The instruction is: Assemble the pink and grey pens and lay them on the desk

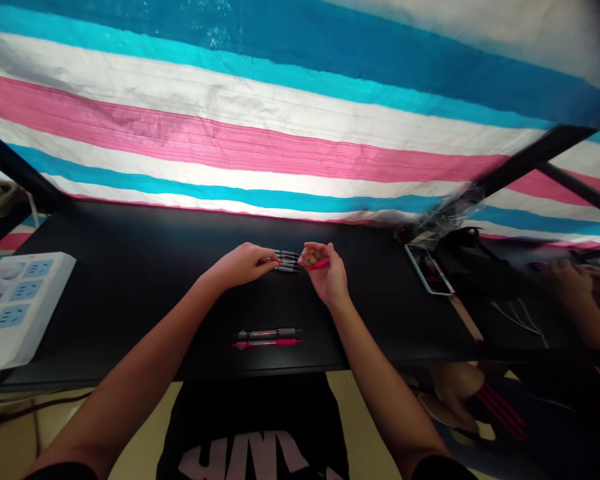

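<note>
At twelve o'clock on the black desk (145,280), the left hand (241,265) rests its fingers on a row of pens (287,261). The right hand (326,272) pinches a pink pen (320,265). Two more pens (267,338) lie at six o'clock.

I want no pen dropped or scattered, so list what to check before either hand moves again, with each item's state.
1. Right hand has a firm hold on the pink pen: ok, its fingers are closed round it.
2. Left hand steadies the row of pens: ok, its fingertips rest on the row's left end.
3. The gray pen and the pink pen nearer the edge lie flat and apart from the hands: ok.
4. Those two are safely back from the table edge: cannot tell, they lie close to it.
5. The phone and the other person's hand stay out of the way: ok, both off to the right.
</note>
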`<state>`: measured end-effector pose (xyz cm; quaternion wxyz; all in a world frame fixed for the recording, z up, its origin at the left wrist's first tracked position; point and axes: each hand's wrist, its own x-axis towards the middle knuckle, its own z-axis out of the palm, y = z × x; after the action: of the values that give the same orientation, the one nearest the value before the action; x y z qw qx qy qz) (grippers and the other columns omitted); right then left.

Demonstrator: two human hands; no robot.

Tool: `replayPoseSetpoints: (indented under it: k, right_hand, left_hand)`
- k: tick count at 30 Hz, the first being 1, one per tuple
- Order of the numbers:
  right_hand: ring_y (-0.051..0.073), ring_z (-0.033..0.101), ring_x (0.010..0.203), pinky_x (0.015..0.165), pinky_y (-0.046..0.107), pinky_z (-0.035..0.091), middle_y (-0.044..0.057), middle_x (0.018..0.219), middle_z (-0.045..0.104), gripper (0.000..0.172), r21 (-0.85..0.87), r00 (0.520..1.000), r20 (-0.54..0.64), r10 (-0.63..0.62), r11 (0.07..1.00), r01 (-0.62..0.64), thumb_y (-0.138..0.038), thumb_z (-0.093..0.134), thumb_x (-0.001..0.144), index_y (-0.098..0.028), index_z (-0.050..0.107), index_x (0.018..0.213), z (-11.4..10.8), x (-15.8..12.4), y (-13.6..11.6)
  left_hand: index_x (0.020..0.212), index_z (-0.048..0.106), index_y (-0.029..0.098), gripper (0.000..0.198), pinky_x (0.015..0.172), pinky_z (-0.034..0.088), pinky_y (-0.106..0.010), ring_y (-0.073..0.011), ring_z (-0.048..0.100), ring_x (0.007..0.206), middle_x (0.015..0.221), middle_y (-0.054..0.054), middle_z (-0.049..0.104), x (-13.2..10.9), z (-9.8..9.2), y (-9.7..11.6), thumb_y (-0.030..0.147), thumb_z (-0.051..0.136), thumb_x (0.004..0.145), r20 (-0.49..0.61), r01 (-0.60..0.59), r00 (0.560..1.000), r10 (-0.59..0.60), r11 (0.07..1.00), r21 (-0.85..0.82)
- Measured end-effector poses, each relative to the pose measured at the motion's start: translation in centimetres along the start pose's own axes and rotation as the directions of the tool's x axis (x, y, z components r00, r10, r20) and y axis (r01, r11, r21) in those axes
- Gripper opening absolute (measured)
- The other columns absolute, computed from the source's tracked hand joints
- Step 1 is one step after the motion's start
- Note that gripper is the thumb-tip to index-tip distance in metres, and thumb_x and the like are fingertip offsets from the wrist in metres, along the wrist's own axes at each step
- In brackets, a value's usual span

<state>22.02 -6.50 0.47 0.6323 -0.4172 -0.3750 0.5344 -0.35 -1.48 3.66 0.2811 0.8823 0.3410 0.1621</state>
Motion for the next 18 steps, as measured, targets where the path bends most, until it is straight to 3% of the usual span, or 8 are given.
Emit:
replayPoseSetpoints:
  k: [6,11,18]
  right_hand:
    - [0.011,0.039,0.041,0.045,0.03,0.033,-0.003,0.047,0.041,0.072,-0.109,1.0,-0.019,0.011,0.994,-0.013,-0.083,0.047,0.088,-0.018,0.072,0.071,-0.12,-0.29,0.11]
    - [0.016,0.055,0.052,0.054,0.032,0.044,0.003,0.056,0.054,0.069,-0.099,0.999,0.001,-0.032,0.995,0.032,-0.082,0.053,0.086,-0.018,0.073,0.072,0.11,-0.51,0.09]
    - [0.016,0.057,0.056,0.06,0.032,0.047,0.003,0.059,0.06,0.07,-0.111,0.998,0.056,-0.02,0.993,0.026,-0.083,0.053,0.085,-0.018,0.076,0.076,0.19,-0.54,0.34]
  left_hand:
    - [0.082,0.07,0.02,0.033,0.059,0.032,-0.028,-0.0151,0.055,0.059,0.064,-0.002,0.062,-0.17,0.13,0.19,0.04,0.052,0.1,0.001,0.007,1.0,-0.007,0.999,0.036]
    - [0.081,0.069,0.019,0.033,0.059,0.031,-0.028,-0.015,0.054,0.059,0.066,-0.003,0.064,-0.18,0.14,0.24,0.04,0.052,0.1,0.001,0.003,1.0,-0.003,0.999,0.037]
    - [0.084,0.07,0.018,0.032,0.059,0.031,-0.027,-0.0144,0.055,0.06,0.068,-0.003,0.065,-0.08,0.12,0.47,0.038,0.051,0.1,0.015,-0.013,1.0,0.012,0.999,0.049]
